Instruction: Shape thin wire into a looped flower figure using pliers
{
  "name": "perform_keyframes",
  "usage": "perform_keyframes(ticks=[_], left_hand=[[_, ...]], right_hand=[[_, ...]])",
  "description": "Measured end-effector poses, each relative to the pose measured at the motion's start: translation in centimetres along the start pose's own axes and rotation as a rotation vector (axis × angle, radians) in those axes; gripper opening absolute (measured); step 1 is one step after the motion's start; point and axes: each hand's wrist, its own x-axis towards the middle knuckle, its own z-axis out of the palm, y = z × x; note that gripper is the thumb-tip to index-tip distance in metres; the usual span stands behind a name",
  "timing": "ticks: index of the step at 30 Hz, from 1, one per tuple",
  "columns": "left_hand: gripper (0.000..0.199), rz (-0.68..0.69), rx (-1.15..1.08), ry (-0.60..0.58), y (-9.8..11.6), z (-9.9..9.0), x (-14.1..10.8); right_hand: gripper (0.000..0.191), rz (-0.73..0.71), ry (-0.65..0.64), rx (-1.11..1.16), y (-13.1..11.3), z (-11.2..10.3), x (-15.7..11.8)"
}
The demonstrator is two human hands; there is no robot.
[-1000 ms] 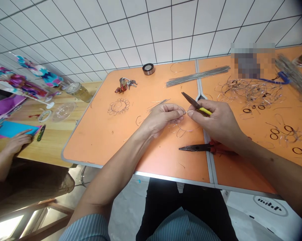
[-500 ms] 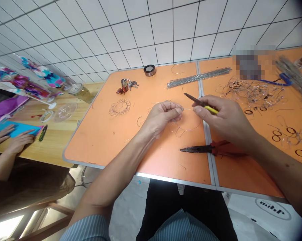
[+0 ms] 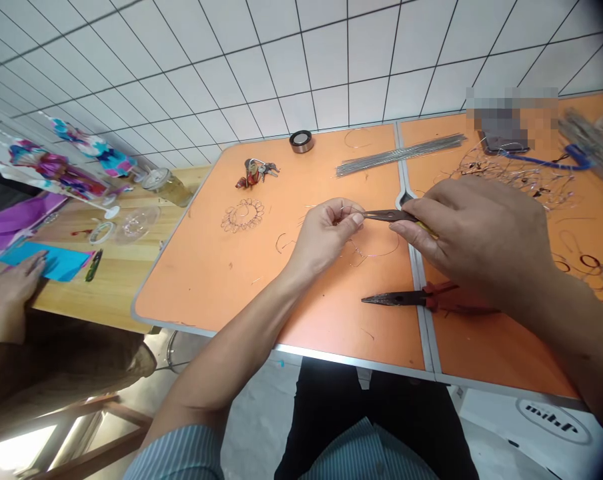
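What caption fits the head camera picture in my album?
The right hand holds pliers to thin wire pinched by the left hand above an orange table.

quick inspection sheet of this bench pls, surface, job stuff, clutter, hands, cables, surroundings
surface: orange folding table with metal-edged panels, wire snippets scattered on it
job's things: fine wire pinched in the left hand; needle-nose pliers with yellow grip in the right hand, tips at the wire
clutter: tangled wire scraps, keys, tape roll, straight wire bundle, red-handled pliers
hands: both working together above the table
cables: blue cord at far right
surroundings: white tiled wall; co-worker's hand by blue paper on a wooden table
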Motion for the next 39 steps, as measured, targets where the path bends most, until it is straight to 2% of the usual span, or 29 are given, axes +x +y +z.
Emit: perform_keyframes(ticks=[4, 11, 17, 24, 39], left_hand=[[0.02, -0.002, 0.04, 0.025, 0.1, 0.1, -0.2], [0.022, 0.003, 0.062, 0.022, 0.2, 0.2, -0.2], [0.027, 0.004, 0.069, 0.017, 0.2, 0.1, -0.2], [0.021, 0.001, 0.06, 0.019, 0.5, 0.3, -0.4], [0.013, 0.011, 0.098, 0.037, 0.7, 0.3, -0.4]], right_hand=[[0.04, 0.021, 0.022, 0.074, -0.2, -0.3, 0.0], [0.048, -0.05, -0.019, -0.122, -0.3, -0.8, -0.2], [0.045, -0.009, -0.021, -0.036, -0.6, -1.2, 0.0], [0.051, 0.012, -0.02, 0.031, -0.5, -1.2, -0.1], [0.051, -0.029, -0.035, -0.063, -0.3, -0.7, -0.1]])
